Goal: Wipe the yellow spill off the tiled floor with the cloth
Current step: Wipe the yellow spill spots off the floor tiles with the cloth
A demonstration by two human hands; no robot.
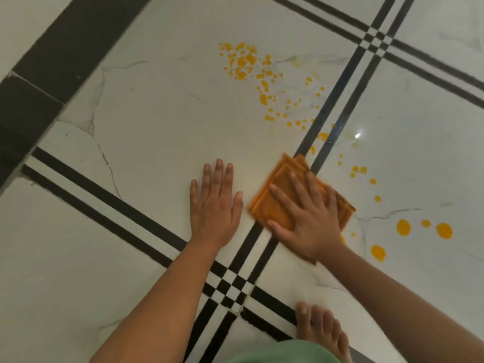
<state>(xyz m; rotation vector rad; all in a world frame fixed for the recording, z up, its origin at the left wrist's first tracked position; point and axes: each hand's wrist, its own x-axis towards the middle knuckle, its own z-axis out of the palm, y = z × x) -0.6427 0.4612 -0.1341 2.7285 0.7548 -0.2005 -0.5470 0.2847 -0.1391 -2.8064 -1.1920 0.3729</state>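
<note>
The floor (146, 121) is made of pale, marble-like tiles divided by pairs of black stripes (337, 100), and it has a wide dark border (60, 48) at the far left. The fingers (298, 187) of the right hand (311, 221) are straight and spread, and they press flat on the cloth (272, 208) without gripping it. This cloth is an orange folded square that lies across one pair of stripes, close in front of the person. The fingers (220, 176) of the left hand (214, 205) are also straight and hold nothing. The palm rests on the bare tile just beside the cloth, probably as a support. The yellow spill (242, 61) is a band of many drops. It starts on the far tile, crosses the stripes just beyond the cloth and ends in some larger drops (403, 227) to the right of it. Most of the spill seems not yet wiped. To do this step well, the person should keep the whole palm on the cloth and push in long strokes toward the drops, collecting them and not spreading them. When one face is wet, a clean face should be turned down, and the groove of the stripes needs a second pass. A bare foot (322, 328) and a piece of green clothing (288, 352) show at the bottom edge.
</note>
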